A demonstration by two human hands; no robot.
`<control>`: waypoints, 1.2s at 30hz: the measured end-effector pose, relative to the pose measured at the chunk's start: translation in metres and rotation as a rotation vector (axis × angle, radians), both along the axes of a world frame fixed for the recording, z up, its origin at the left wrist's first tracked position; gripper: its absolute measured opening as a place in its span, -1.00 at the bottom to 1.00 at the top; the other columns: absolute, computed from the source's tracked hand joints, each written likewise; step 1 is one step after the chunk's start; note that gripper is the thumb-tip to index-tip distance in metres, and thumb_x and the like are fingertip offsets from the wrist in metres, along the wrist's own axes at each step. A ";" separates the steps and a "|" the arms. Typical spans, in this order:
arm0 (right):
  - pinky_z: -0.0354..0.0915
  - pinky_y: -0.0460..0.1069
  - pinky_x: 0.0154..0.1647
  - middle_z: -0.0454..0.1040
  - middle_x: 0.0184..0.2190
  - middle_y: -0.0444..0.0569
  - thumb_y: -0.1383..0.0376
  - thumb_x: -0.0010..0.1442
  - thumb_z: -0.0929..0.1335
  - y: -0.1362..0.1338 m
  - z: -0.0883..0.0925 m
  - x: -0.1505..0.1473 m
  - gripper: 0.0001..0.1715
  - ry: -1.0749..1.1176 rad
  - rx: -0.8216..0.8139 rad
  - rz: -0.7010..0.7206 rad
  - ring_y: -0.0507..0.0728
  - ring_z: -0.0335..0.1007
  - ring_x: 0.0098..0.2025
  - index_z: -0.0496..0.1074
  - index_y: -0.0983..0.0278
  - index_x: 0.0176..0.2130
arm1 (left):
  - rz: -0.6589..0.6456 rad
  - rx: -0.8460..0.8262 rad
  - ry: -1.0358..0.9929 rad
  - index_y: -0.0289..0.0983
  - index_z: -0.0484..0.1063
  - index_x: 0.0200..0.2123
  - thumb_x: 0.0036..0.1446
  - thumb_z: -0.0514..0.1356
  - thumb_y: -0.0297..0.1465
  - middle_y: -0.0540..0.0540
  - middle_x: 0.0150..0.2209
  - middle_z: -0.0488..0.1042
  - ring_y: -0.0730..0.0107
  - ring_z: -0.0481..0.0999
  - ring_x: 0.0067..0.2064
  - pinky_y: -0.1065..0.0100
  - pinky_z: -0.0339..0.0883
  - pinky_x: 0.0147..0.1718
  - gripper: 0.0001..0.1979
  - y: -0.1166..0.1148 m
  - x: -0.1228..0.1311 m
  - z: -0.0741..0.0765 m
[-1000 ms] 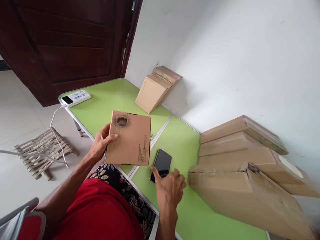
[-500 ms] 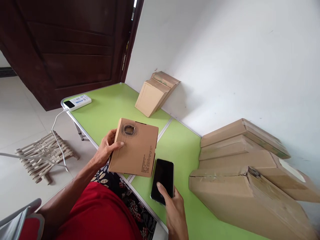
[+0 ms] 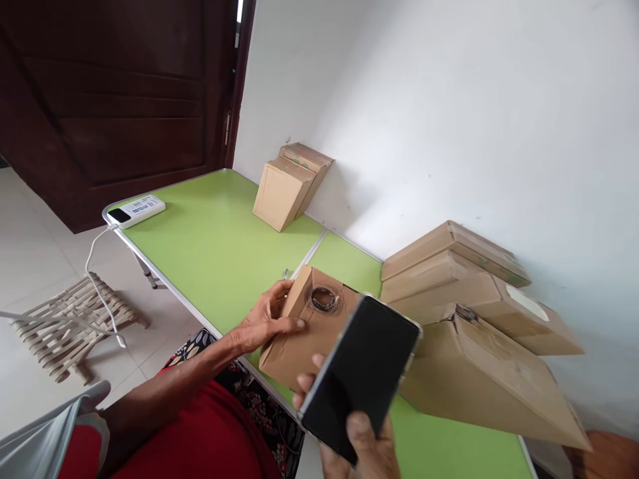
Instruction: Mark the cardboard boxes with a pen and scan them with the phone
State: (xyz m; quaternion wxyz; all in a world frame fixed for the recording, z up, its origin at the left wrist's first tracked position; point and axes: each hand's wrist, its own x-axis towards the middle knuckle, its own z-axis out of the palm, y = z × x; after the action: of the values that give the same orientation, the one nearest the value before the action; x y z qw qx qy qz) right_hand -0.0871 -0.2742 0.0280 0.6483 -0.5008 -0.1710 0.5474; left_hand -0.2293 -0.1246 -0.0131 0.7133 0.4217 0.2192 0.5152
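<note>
My left hand [image 3: 267,318] grips the left side of a small brown cardboard box [image 3: 312,332], its thumb on the front face. A rough round hole, ringed by dark scribbled lines, shows near the box's top. In my right hand [image 3: 367,439] is a smartphone [image 3: 367,369] in a clear case, with a dark screen facing me. My right thumb lies over the phone's lower part and the fingers wrap its left edge. The phone is raised in front of the box and hides its right part.
Several larger cardboard boxes [image 3: 479,366] lean on the wall at the right of the green table [image 3: 214,233]. Two smaller boxes [image 3: 282,193] stand by the wall farther back. A white device [image 3: 137,211] with a cable sits at the far left corner. A woven stool [image 3: 74,326] is on the floor.
My right hand has lifted the phone from low over the table, tilting it and bringing it in front of the box. The held box has shifted right and lower, and tilted. The view has turned slightly right.
</note>
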 end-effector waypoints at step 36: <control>0.56 0.07 -0.31 0.70 -0.14 0.11 -0.14 0.04 0.62 0.046 -0.014 -0.002 -0.26 -0.147 -0.044 -0.031 0.28 0.69 -0.23 0.53 0.23 0.04 | 0.440 -0.152 0.167 -0.22 0.47 0.06 -0.10 0.49 -0.17 -0.18 0.06 0.64 -0.08 0.63 0.04 0.14 0.55 -0.11 -0.36 0.016 -0.089 0.005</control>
State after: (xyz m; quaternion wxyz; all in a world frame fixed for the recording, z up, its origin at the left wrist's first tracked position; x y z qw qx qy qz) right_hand -0.0891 -0.2285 0.0145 0.6313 -0.5563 -0.1984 0.5027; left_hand -0.3179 -0.1084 -0.0078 0.5930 0.3501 0.4021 0.6034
